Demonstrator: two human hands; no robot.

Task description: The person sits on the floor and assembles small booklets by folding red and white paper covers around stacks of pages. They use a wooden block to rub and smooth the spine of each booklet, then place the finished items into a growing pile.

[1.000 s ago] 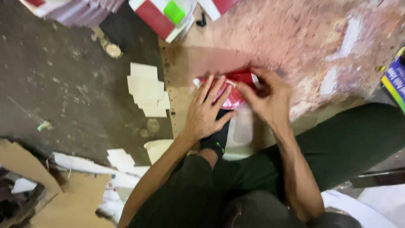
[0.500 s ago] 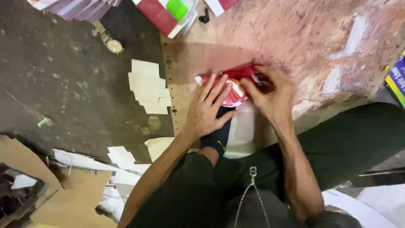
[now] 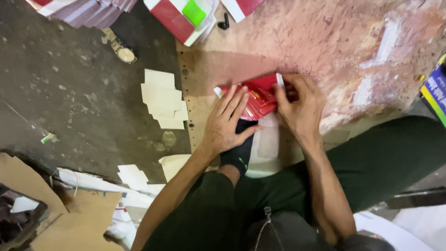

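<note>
Far left: grey concrete floor (image 3: 69,93), torn brown cardboard (image 3: 28,186) at the near-left corner, a stack of printed sheets (image 3: 83,9) at the far edge. Small pile of white paper cards (image 3: 162,97) sits on the floor just left of the board edge.

Centre: stained work board (image 3: 348,46) with a row of punched holes along its left side. Red-and-white flat cartons (image 3: 181,18) lie at the far edge, green tag on top.

Left hand (image 3: 227,123): flat, fingers spread, palm down, pressing the near-left part of the red packet (image 3: 258,100). Not gripping, just pinning it.

Packet lies on the board, mid-frame, between both hands, white edge showing at its far-left corner.

Right hand (image 3: 299,107): fingers curled over the packet's right end, thumb tucked. Looks pinched on that edge; exact grip is hidden.

Judgement: the step is folding or creasing the right end while the left holds it square. Next move needs steady left pressure and a clean press along that edge.

Right: dark-trousered legs (image 3: 381,153), a blue box (image 3: 436,93) at frame edge.
</note>
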